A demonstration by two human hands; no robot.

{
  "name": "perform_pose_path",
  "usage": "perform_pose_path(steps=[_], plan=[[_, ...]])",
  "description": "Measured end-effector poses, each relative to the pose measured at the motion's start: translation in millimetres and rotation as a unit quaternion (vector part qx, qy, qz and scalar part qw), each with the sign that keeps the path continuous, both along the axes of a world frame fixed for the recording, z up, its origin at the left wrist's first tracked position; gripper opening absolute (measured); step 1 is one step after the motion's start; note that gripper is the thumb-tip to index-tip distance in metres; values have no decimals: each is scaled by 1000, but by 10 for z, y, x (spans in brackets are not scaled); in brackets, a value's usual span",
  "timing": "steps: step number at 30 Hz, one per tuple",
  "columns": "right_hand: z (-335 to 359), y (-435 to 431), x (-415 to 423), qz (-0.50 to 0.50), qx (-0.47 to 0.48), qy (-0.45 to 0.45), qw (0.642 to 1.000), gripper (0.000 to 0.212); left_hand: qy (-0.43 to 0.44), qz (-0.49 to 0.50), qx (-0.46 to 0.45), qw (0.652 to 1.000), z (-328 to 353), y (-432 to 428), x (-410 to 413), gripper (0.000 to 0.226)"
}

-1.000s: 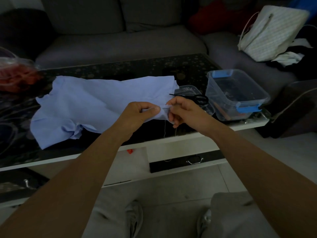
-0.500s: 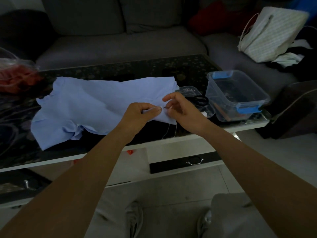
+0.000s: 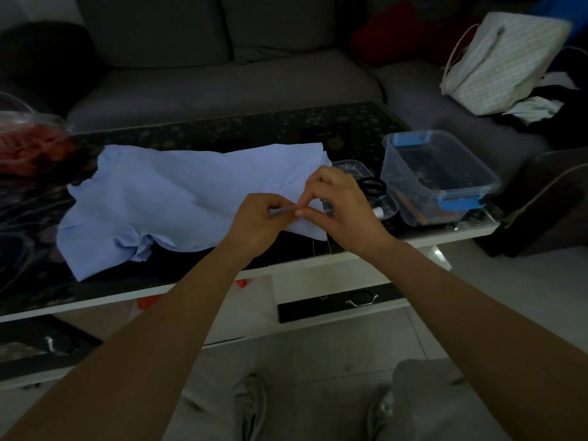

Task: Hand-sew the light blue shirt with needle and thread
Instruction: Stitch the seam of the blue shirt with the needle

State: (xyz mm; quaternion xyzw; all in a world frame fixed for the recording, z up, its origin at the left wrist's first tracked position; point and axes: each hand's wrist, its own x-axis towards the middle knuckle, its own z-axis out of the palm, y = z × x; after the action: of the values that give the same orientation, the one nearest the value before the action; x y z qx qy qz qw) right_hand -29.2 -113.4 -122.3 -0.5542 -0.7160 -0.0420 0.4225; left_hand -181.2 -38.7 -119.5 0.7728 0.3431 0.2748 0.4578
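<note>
Cotton-looking light blue shirt [image 3: 165,198] lay spread across the middle of the coffee table [image 3: 222,135], right hem corner lifted near the front edge. Left hand [image 3: 257,221] had its fingers curled round a fold of that hem. Right hand [image 3: 343,208] pinched thumb to forefinger on the same fold, touching the left. Needle too small to make out, probably in that pinch. Thread [image 3: 313,248] hung slack below the cloth at the front edge.

My read: the cloth was light and limp, with no stiffness, and would bunch and slide on the glossy top. Best hold was close to the stitch line, fold taut between both hands. Thin thread would tangle or snap if yanked.
</note>
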Motion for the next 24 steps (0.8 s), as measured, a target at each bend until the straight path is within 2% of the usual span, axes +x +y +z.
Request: perform_pose_path(steps=[2, 6, 12, 15, 17, 19, 20, 22, 24], plan=[[32, 13, -59, 2, 15, -21, 1000, 13, -1, 6, 15, 1000, -1, 2, 16, 14], [35, -6, -57, 23, 13, 26, 999, 12, -1, 20, 19, 1000, -7, 6, 24, 15], [46, -86, -141, 49, -7, 45, 998, 10, 7, 53, 33, 998, -55, 29, 15, 17], [77, -113, -153, 48, -62, 159, 984, 12, -22, 64, 29, 997, -35, 39, 3, 18], [119, -140, -114, 90, -105, 282, 949, 11, -32, 70, 36, 996, -23, 53, -7, 17], [177, -175, -41, 140, -184, 391, 891, 9, -43, 82, 27, 995, -23, 64, -11, 15], [201, -197, 4, 155, -252, 421, 857, 9, -51, 91, 19, 994, -27, 67, -12, 14], [218, -257, 81, 176, -429, 393, 794, 10, -68, 108, 3, 992, -36, 71, -8, 14], [225, -326, 121, 204, -590, 277, 730, 9, -78, 116, -7, 990, -37, 75, 0, 15]])
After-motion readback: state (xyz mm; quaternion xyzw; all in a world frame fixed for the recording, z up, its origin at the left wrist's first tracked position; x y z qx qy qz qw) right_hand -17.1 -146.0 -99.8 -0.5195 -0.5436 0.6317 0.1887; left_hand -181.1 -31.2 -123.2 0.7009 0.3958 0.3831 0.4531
